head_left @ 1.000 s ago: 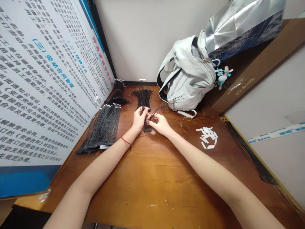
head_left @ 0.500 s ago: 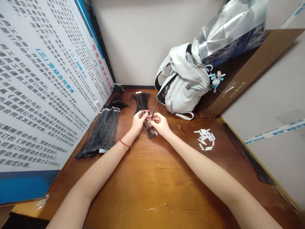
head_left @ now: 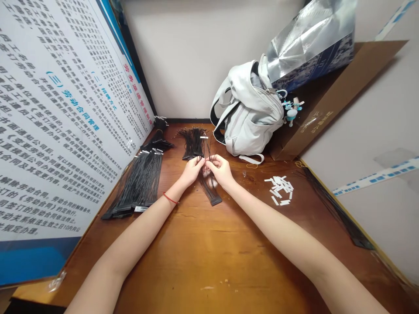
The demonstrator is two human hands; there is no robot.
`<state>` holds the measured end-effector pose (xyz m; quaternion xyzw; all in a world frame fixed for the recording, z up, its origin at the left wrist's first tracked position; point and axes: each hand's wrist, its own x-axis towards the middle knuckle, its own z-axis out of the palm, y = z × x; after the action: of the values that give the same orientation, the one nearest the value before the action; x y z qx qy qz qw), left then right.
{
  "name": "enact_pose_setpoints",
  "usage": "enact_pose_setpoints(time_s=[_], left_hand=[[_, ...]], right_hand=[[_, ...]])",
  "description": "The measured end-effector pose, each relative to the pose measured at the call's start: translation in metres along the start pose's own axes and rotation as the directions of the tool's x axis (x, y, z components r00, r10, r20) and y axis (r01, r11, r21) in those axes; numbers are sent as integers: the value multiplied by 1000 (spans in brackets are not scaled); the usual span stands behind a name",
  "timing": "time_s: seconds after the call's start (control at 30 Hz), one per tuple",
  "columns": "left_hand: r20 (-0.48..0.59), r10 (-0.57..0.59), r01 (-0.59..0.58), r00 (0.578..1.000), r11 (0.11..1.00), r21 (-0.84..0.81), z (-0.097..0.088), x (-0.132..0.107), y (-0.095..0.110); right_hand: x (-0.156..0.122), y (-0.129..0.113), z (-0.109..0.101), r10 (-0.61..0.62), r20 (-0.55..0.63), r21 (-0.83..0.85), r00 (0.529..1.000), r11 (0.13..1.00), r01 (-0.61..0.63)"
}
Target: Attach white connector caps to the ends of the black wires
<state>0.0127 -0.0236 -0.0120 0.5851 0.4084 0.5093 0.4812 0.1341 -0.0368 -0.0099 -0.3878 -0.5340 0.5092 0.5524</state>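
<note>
The left hand [head_left: 192, 171] and right hand [head_left: 220, 170] meet at the fingertips, both pinching thin strands of a black wire harness [head_left: 208, 186]; the fingers hide where they grip. Its long axis points toward five o'clock, ending in a black connector [head_left: 215, 201] above the wooden desk [head_left: 203, 257]. At ten o'clock, a printed board [head_left: 70, 113] reads "劳动合同管理".

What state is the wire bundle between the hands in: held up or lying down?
Held up: the left hand and right hand pinch the wires; cannot tell whether the black connector touches the table.
</note>
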Motion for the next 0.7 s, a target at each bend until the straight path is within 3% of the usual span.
enact_pose_setpoints(time_s=[0.1, 0.2, 0.3, 0.5, 0.7], left_hand=[[-91, -29, 17, 995, 991, -130, -3, 2, 0], [-247, -105, 28, 963, 954, -297, -7, 5, -1], [-318, -146, 22, 937, 931, -364, -10, 5, -2], [-218, -36, -15, 975, 974, -227, -5, 1, 2], [-83, -8, -3, 997, 991, -137, -2, -3, 6]], right_hand=[[0, 0, 0, -11, 8, -4, 1000, 1000, 11], [-2, -1, 1, 16, 81, -47, 997, 999, -12], [-3, -3, 2, 23, 113, -103, 993, 995, -11], [-2, 0, 1, 10, 88, -77, 996, 997, -3], [3, 3, -1, -9, -56, -2, 998, 1000, 9]])
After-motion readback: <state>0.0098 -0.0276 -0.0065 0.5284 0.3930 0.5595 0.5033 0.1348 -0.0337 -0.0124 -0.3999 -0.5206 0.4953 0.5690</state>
